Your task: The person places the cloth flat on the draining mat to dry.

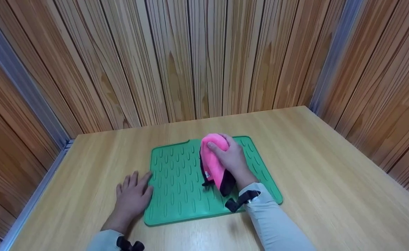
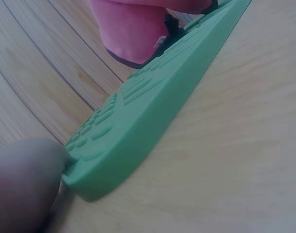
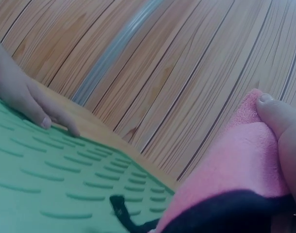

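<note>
Pink cloth (image 1: 212,165), black-edged, bunched, over green mat (image 1: 172,200)

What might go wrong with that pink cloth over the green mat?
The pink cloth might slip, since only the right hand holds it.
Its little black strap sticks out, so it could perhaps snag on the bumpy green mat.
The mat might slide if it gets bumped, because the left hand is only at its edge, not spread across it.
</note>
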`<action>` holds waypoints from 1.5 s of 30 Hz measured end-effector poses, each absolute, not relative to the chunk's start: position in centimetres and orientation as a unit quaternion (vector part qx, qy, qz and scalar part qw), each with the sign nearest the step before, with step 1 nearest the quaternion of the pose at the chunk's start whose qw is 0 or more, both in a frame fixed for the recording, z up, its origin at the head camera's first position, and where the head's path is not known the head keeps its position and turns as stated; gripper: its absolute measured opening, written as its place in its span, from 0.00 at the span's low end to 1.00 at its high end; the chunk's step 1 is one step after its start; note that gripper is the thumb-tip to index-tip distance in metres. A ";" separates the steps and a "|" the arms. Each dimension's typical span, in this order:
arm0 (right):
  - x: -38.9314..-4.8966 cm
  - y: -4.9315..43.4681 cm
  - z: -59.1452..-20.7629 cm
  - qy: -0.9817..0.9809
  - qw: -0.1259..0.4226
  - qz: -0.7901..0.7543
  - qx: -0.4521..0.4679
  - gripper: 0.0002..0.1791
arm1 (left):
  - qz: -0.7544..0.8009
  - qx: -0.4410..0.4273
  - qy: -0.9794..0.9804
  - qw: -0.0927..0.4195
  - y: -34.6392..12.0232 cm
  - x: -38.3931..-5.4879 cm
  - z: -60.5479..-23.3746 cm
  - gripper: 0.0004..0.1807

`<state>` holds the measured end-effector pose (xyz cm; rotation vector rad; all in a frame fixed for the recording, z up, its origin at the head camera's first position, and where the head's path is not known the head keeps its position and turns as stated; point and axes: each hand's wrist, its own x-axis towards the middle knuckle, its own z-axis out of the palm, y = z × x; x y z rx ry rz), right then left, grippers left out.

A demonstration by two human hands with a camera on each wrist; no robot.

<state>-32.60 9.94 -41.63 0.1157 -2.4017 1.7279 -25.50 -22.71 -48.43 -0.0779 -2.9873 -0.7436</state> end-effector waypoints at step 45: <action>-33.6 11.9 -43.6 -0.835 0.060 0.547 -0.004 0.50 | -0.248 -0.031 -0.967 0.052 -22.6 -25.2 -48.4 0.30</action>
